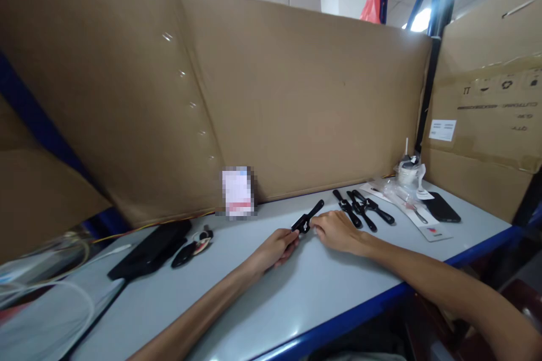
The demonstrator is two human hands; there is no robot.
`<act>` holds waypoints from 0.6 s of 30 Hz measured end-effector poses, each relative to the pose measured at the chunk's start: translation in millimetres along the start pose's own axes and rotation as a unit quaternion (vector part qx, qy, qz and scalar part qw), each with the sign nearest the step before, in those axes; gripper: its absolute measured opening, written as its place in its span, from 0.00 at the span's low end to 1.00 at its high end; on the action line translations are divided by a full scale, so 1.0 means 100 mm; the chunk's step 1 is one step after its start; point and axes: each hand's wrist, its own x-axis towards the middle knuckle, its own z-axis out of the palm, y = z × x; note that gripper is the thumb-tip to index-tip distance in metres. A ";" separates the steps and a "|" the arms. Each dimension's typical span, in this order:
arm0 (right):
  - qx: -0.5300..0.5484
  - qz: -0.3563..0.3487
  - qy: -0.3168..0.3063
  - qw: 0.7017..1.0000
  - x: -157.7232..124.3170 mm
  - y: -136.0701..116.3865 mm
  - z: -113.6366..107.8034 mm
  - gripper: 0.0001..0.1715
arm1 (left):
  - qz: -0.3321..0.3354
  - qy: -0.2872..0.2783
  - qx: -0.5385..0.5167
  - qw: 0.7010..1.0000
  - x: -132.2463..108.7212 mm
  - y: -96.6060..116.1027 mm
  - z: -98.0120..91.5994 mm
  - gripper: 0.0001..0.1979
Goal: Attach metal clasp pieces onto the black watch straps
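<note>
Black tool (pixel 310 215) between curled left hand (pixel 277 248), right hand (pixel 337 231)

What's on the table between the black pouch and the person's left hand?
A dark key fob lies between pouch and left hand, in the head view.

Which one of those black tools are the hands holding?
The lone black tool left of the bunch: the left hand pinches its near end, and the right hand touches it. The other black tools lie untouched further right.
</note>
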 end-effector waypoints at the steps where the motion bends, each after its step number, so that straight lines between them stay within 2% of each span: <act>1: 0.000 0.005 0.005 1.000 0.01 0.01 0.00 0.14 | 0.003 -0.002 0.001 1.000 0.00 0.00 0.00 0.27; 6: 0.032 -0.038 0.027 0.998 -0.01 0.00 0.00 0.20 | 0.009 -0.007 0.001 1.000 0.03 -0.03 0.00 0.27; 10: 0.042 -0.090 0.014 0.995 -0.05 0.01 0.02 0.21 | 0.017 0.000 -0.014 1.000 0.03 -0.02 0.00 0.25; 14: 0.025 -0.054 -0.001 0.998 -0.03 0.05 0.06 0.16 | 0.017 0.002 -0.018 1.000 0.02 0.00 0.01 0.23; 18: 0.021 -0.013 0.010 1.000 0.00 0.06 0.06 0.16 | 0.014 0.011 -0.009 1.000 0.01 0.02 0.01 0.22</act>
